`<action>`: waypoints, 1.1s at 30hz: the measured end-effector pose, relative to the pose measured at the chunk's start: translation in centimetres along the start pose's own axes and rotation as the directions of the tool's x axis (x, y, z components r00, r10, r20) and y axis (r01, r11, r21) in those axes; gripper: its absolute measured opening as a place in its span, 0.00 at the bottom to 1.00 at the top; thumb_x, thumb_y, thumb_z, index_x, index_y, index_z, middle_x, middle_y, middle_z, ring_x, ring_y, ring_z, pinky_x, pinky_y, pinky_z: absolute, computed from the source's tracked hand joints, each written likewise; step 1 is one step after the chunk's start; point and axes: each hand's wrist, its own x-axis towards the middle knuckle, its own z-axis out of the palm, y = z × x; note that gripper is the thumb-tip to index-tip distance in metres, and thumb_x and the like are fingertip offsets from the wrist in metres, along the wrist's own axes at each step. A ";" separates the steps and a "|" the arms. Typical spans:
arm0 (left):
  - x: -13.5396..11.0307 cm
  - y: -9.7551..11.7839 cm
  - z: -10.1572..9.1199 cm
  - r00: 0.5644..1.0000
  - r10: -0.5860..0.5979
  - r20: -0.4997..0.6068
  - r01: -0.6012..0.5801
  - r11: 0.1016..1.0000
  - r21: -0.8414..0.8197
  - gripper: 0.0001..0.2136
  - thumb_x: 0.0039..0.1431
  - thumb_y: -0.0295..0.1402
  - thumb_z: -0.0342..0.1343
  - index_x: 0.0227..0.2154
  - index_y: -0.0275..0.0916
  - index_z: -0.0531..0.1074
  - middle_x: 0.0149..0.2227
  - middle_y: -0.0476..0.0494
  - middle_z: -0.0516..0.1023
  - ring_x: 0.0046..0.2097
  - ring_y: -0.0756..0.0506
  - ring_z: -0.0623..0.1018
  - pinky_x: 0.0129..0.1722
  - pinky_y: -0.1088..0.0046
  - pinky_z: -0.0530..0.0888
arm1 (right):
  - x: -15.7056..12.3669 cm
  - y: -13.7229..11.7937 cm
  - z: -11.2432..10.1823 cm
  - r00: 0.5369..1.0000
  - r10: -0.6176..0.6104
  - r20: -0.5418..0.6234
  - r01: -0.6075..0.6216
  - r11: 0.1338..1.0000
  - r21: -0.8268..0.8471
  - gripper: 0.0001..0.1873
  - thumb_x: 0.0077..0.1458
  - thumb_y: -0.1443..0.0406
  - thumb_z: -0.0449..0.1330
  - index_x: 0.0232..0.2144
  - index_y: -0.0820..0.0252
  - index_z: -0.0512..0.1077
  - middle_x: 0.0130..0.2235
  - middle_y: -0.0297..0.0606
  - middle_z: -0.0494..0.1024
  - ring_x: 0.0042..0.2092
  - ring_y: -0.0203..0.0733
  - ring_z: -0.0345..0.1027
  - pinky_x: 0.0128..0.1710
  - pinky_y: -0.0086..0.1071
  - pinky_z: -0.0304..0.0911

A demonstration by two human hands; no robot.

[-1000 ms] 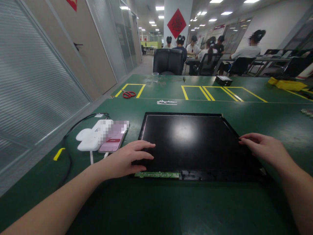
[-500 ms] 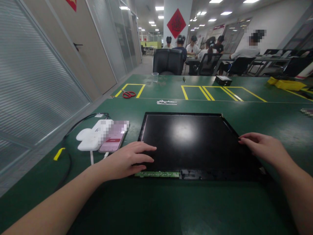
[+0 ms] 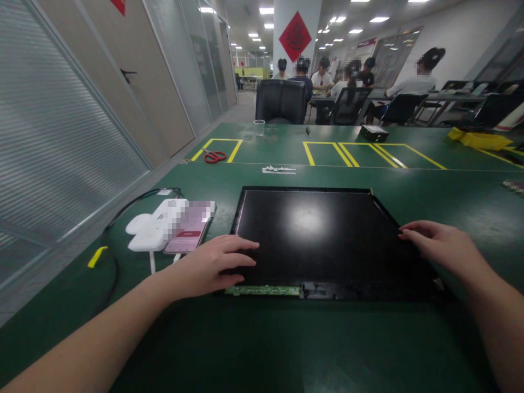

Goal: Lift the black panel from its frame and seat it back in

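"LCD panel (image 3: 286,248) first: where is it, and how far has the work got?"

"It lies face up on the green table (image 3: 347,349), seated inside a black frame (image 3: 307,189). I'd judge the work to be partway: panel and frame are together, but a green circuit board (image 3: 266,290) shows bare along the panel's near edge, towards the left, with no cover over it."

"So what is left?"

"That near edge looks unfinished, I'd say. Whether it is being put together or taken apart, I cannot tell. Some thin white pieces (image 3: 278,170) lie loose beyond the panel's far edge; I couldn't say whether they belong to it."

"And the fingers?"

"The left hand (image 3: 216,265) reaches over the panel's near left corner, fingers spread and slightly bent, gripping nothing. Whether the fingertips touch the surface or hang just above it, I can't make out."

"And the right hand (image 3: 446,243)?"

"It is at the panel's right edge, thumb and forefinger close together against the frame. I can't tell whether they pinch it or merely touch."
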 end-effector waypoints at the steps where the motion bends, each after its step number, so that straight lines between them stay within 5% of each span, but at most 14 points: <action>1: 0.0 -0.2 0.1 1.000 -0.009 -0.010 0.009 1.000 0.009 0.15 0.68 0.30 0.65 0.56 0.45 0.82 0.66 0.35 0.80 0.65 0.34 0.80 0.67 0.47 0.75 | 0.0 0.0 0.0 1.000 0.004 0.004 -0.004 1.000 0.002 0.23 0.43 0.47 0.58 0.35 0.51 0.83 0.28 0.38 0.83 0.29 0.52 0.76 0.36 0.44 0.66; 11: 0.4 -1.0 0.7 0.906 -0.363 -0.219 0.407 0.890 0.204 0.20 0.73 0.38 0.52 0.60 0.35 0.78 0.70 0.25 0.74 0.71 0.26 0.73 0.70 0.35 0.69 | 0.2 0.5 0.2 1.000 -0.016 -0.002 0.016 0.999 0.041 0.23 0.43 0.47 0.60 0.35 0.51 0.83 0.27 0.37 0.82 0.26 0.51 0.75 0.36 0.45 0.67; 23: 1.1 -0.6 1.4 0.884 -0.433 -0.177 0.468 0.830 0.304 0.23 0.71 0.32 0.47 0.61 0.29 0.78 0.71 0.21 0.72 0.73 0.25 0.70 0.71 0.34 0.68 | 0.0 0.0 0.1 1.000 0.018 0.021 -0.019 1.000 0.019 0.25 0.43 0.46 0.59 0.37 0.51 0.83 0.30 0.37 0.83 0.28 0.52 0.76 0.40 0.46 0.67; 33: 0.4 -2.4 2.0 0.867 -0.466 -0.173 0.490 0.861 0.136 0.24 0.69 0.30 0.48 0.64 0.34 0.76 0.75 0.26 0.68 0.74 0.27 0.69 0.71 0.38 0.69 | 0.7 0.9 0.5 0.997 -0.061 -0.044 0.061 0.998 0.003 0.22 0.43 0.46 0.59 0.33 0.48 0.83 0.28 0.37 0.84 0.28 0.54 0.77 0.35 0.45 0.67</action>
